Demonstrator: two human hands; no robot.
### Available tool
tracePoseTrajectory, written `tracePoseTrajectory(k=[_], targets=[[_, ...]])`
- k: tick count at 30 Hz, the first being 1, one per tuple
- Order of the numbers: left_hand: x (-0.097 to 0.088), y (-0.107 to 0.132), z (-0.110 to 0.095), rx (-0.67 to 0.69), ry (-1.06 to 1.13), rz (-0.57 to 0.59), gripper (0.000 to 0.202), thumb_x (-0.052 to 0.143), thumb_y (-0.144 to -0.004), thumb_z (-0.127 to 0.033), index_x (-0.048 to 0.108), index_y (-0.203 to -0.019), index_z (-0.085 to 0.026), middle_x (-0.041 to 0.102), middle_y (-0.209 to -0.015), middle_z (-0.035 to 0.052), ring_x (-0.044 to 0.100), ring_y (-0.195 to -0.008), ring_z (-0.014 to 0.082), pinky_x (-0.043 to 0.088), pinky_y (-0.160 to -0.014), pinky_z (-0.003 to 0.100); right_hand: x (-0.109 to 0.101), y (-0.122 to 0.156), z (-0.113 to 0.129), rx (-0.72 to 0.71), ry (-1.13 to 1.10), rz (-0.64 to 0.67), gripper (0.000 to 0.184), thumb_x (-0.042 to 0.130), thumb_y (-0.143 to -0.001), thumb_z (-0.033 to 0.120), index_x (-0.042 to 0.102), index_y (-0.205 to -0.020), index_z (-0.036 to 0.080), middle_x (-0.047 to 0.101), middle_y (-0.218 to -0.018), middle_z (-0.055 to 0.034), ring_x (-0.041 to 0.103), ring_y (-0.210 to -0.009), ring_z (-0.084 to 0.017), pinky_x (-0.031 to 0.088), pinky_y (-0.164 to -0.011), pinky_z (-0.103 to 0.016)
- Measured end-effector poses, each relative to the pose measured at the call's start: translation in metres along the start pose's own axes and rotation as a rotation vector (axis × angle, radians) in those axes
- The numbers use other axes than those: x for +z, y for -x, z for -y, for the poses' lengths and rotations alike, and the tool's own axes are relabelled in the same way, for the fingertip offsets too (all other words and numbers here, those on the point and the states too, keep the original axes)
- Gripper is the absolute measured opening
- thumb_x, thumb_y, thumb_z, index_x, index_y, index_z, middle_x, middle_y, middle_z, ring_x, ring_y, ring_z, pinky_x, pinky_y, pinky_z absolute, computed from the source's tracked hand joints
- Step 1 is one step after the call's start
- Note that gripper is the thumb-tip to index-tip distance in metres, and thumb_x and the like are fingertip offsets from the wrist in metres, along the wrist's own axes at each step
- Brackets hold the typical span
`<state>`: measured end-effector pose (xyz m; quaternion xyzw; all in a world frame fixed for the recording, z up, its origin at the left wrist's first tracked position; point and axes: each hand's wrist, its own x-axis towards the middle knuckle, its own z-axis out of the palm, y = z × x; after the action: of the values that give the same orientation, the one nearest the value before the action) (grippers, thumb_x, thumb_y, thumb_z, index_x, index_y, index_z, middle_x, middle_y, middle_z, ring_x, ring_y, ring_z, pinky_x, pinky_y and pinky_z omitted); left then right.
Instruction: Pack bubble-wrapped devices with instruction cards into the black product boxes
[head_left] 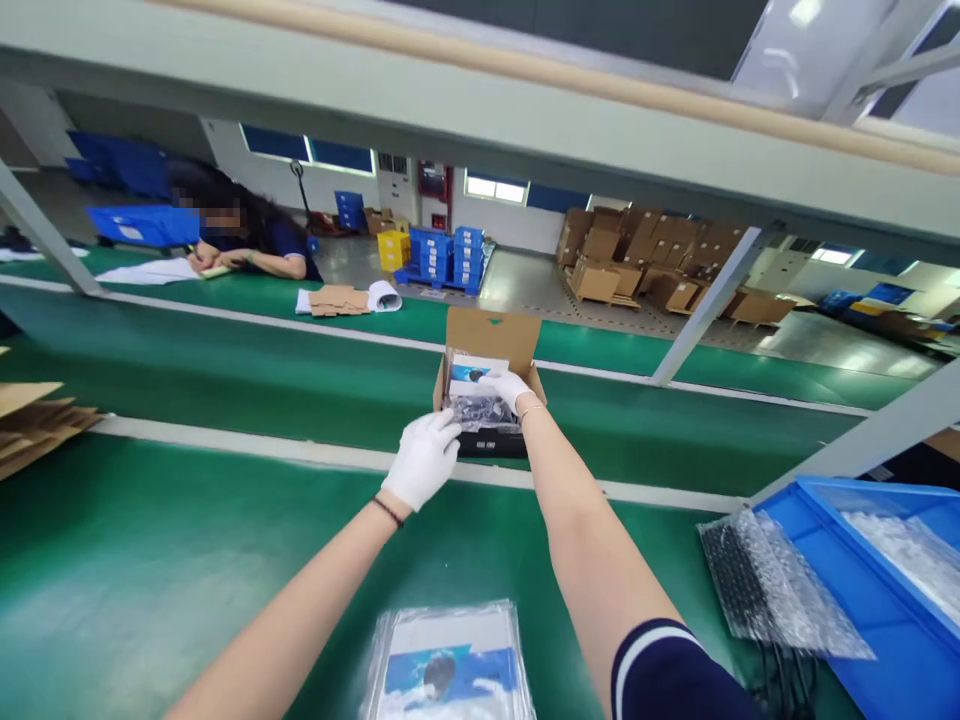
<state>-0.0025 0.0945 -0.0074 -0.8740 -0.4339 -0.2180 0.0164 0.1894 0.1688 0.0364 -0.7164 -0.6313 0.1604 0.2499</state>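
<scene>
A cardboard box (493, 335) stands with its lid raised beyond the near bench edge; its front is black. Inside it are a bagged booklet (465, 374) with a blue-and-white cover and, in front of that, a dark item in clear plastic wrap (480, 411). My left hand (424, 458), white-gloved, has its fingers curled at the box's front left corner. My right hand (507, 388), also gloved, reaches into the box with fingertips at the booklet's right edge. A stack of similar bagged booklets (450, 668) lies on the green bench below my hands.
At right, a bubble-wrapped item (772, 580) with dark cables leans by a blue bin (832, 515). Flat cardboard pieces (37, 425) lie at left. Slanting frame posts (709, 305) and an overhead shelf (480, 90) frame the bench. A co-worker (247, 225) sits across.
</scene>
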Motion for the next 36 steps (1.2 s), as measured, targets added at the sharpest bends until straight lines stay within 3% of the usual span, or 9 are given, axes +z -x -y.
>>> tracePoseTrajectory(k=[8, 12, 16, 18, 20, 22, 27, 31, 36], targets=[[-0.019, 0.054, 0.017, -0.164, 0.187, 0.021, 0.037, 0.044, -0.091, -0.034, 0.071, -0.111, -0.018, 0.058, -0.137, 0.01, 0.058, -0.12, 0.0278, 0.045, -0.107, 0.042, -0.032, -0.002, -0.036, 0.105, 0.026, -0.263, 0.036, 0.041, -0.088, 0.028, 0.059, -0.115, 0.014, 0.067, -0.116, -0.0112, 0.063, -0.104, -0.02, 0.049, -0.086, -0.028], [-0.04, 0.059, 0.002, -0.097, 0.216, 0.013, 0.037, 0.044, -0.092, -0.035, 0.071, -0.111, -0.019, 0.057, -0.139, 0.0077, 0.057, -0.122, 0.0261, 0.043, -0.109, 0.04, -0.034, 0.055, -0.033, 0.072, 0.106, -0.191, 0.032, 0.051, -0.084, 0.024, 0.063, -0.111, 0.011, 0.059, -0.124, -0.0194, 0.056, -0.113, -0.027, 0.041, -0.097, -0.038], [-0.062, 0.07, -0.001, -0.066, 0.167, -0.005, 0.034, 0.044, -0.092, -0.036, 0.071, -0.109, -0.022, 0.054, -0.142, 0.0033, 0.056, -0.123, 0.0251, 0.042, -0.11, 0.041, 0.001, 0.172, -0.024, -0.151, 0.1, 0.143, 0.035, 0.065, -0.076, 0.049, 0.069, -0.1, 0.024, 0.066, -0.107, -0.0079, 0.059, -0.101, -0.024, 0.044, -0.091, -0.034], [-0.07, 0.075, 0.002, -0.122, 0.158, -0.019, 0.034, 0.045, -0.092, -0.037, 0.071, -0.109, -0.025, 0.056, -0.14, 0.0005, 0.058, -0.12, 0.0251, 0.043, -0.109, 0.042, 0.02, 0.229, -0.026, -0.32, 0.136, 0.486, 0.079, 0.076, -0.058, 0.06, 0.059, -0.126, 0.024, 0.062, -0.112, -0.0114, 0.058, -0.101, -0.03, 0.046, -0.087, -0.041], [-0.074, 0.077, 0.004, -0.17, 0.157, -0.044, 0.033, 0.045, -0.092, -0.039, 0.07, -0.11, -0.027, 0.056, -0.139, -0.002, 0.059, -0.117, 0.025, 0.045, -0.108, 0.042, 0.033, 0.267, -0.035, -0.222, 0.111, 0.652, 0.099, 0.081, -0.05, 0.06, 0.049, -0.136, 0.021, 0.061, -0.116, -0.0144, 0.058, -0.103, -0.033, 0.047, -0.086, -0.043], [-0.077, 0.076, 0.001, -0.178, 0.169, -0.059, 0.033, 0.046, -0.091, -0.039, 0.07, -0.111, -0.028, 0.056, -0.139, -0.0033, 0.059, -0.117, 0.0243, 0.045, -0.107, 0.041, 0.038, 0.282, -0.048, -0.016, -0.016, 0.701, 0.087, 0.08, -0.056, 0.053, 0.051, -0.132, 0.022, 0.063, -0.114, -0.0118, 0.061, -0.1, -0.029, 0.049, -0.083, -0.04], [-0.078, 0.079, -0.016, -0.082, 0.274, 0.004, 0.034, 0.046, -0.091, -0.039, 0.072, -0.11, -0.026, 0.057, -0.139, -0.0028, 0.057, -0.122, 0.0232, 0.04, -0.112, 0.039, 0.027, 0.278, -0.071, 0.124, -0.223, 0.374, 0.017, 0.066, -0.076, 0.037, 0.062, -0.086, 0.024, 0.067, -0.101, -0.0052, 0.062, -0.096, -0.023, 0.048, -0.087, -0.037], [-0.065, 0.092, -0.043, -0.054, 0.477, 0.241, 0.037, 0.05, -0.088, -0.048, 0.072, -0.112, -0.03, 0.052, -0.143, -0.0035, 0.055, -0.125, 0.0239, 0.042, -0.11, 0.034, 0.02, 0.285, -0.066, 0.261, -0.412, 0.049, 0.019, 0.054, -0.084, 0.044, 0.056, -0.08, 0.026, 0.064, -0.077, -0.0008, 0.063, -0.074, -0.019, 0.052, -0.074, -0.033], [-0.039, 0.092, -0.07, -0.096, 0.701, 0.539, 0.037, 0.044, -0.085, -0.045, 0.075, -0.102, -0.034, 0.071, -0.115, -0.0056, 0.069, -0.102, 0.0218, 0.057, -0.089, 0.029, -0.007, 0.281, -0.076, 0.309, -0.361, -0.053, 0.021, 0.044, -0.091, 0.043, 0.057, -0.09, 0.027, 0.068, -0.08, 0.0013, 0.064, -0.064, -0.016, 0.054, -0.065, -0.03]])
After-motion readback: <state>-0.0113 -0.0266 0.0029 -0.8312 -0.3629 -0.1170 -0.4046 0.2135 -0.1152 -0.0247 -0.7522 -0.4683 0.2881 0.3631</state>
